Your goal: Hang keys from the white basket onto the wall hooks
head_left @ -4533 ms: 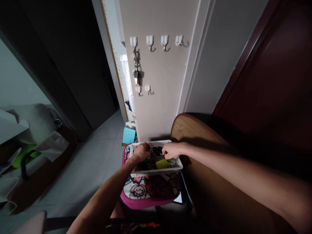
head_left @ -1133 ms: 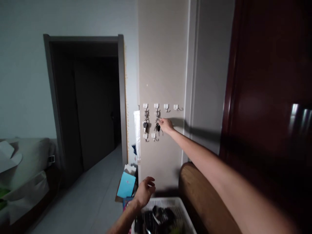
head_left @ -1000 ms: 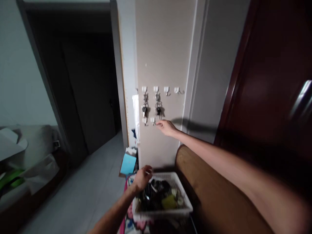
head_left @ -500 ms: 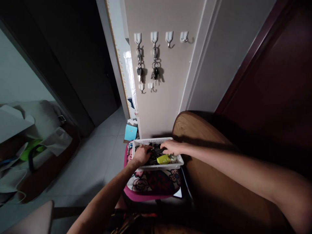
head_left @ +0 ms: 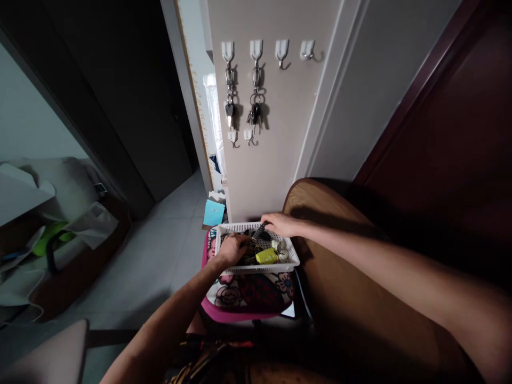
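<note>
A white plastic basket [head_left: 280,267] with slotted sides rests on a flower-patterned seat [head_left: 228,294] with a pink edge. My right hand [head_left: 279,224] is over the basket's back rim, its fingers closed on a dark, patterned strap-like piece [head_left: 260,231] that slants down into the basket. Inside the left part of the basket is my left hand [head_left: 232,248], fingers curled among small dark items; what they hold, if anything, is hidden. A yellow-green object [head_left: 266,256] lies near the front right, beside a small whitish item [head_left: 281,249].
Keys [head_left: 254,114] hang from white hooks [head_left: 256,49] on the wall ahead. A wooden tabletop [head_left: 340,256] stands close on the right. To the left are a light blue box [head_left: 213,212] and a cluttered low surface [head_left: 68,240].
My right hand has risen toward the basket's back rim with the dark strap-like piece, uncovering some of the perforated bottom. My left hand stays in the basket. The view has tilted slightly.
</note>
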`<state>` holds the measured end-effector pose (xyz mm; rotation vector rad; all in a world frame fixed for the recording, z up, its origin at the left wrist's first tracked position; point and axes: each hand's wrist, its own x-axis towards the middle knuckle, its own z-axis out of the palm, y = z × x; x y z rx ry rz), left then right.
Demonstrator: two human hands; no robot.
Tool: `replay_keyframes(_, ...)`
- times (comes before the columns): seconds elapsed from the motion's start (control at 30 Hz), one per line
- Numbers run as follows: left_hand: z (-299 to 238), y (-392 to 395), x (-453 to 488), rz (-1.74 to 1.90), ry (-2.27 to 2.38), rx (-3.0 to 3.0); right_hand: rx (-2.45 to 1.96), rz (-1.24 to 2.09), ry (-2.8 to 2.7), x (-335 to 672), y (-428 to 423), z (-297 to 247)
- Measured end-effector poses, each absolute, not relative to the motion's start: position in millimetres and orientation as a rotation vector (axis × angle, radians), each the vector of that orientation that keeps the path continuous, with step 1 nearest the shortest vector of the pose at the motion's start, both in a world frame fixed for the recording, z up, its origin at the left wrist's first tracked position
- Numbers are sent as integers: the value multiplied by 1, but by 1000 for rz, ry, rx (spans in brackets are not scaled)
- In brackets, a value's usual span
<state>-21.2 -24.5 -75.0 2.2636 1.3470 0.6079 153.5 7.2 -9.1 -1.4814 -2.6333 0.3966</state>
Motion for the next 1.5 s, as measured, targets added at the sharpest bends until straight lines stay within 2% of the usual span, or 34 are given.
replay_keyframes(0.2, -75, -16, -26, 756, 1441, 1931, -1464, 522, -2502, 156, 13, 6)
replay_keyframes(0.4, -74, -20, -25, 623, 1412, 2148, -1546, 816, -2154, 162, 24, 17)
replay_keyframes(0.53, -77, -21, -26, 579, 1491, 2286, -1575, 663, -2136, 168, 27, 23)
replay_keyframes(0.7, -78, -21, -25, 406, 1383, 2420, -1676, 289, -2538, 170, 18, 13)
replay_keyframes(0.93, -68, -21, -15, 105, 1343, 2641, -1641, 136, -2833, 164, 7, -7)
replay_keyframes(1.13, -63, -22, -7, 107, 1206, 2760, -1472, 111, -2971, 161, 5, -14)
replay_keyframes(1.23, -65, -22, -8, 240, 1214, 2662, -1331, 171, -2960, 159, 4, -19)
replay_keyframes(1.37, -66, -18, -18, 649, 1451, 2235, -1281, 283, -2939, 158, 4, -23)
replay_keyframes(1.5, -50, -13, -20, 767, 1369, 2013, -1333, 340, -2941, 158, 5, -23)
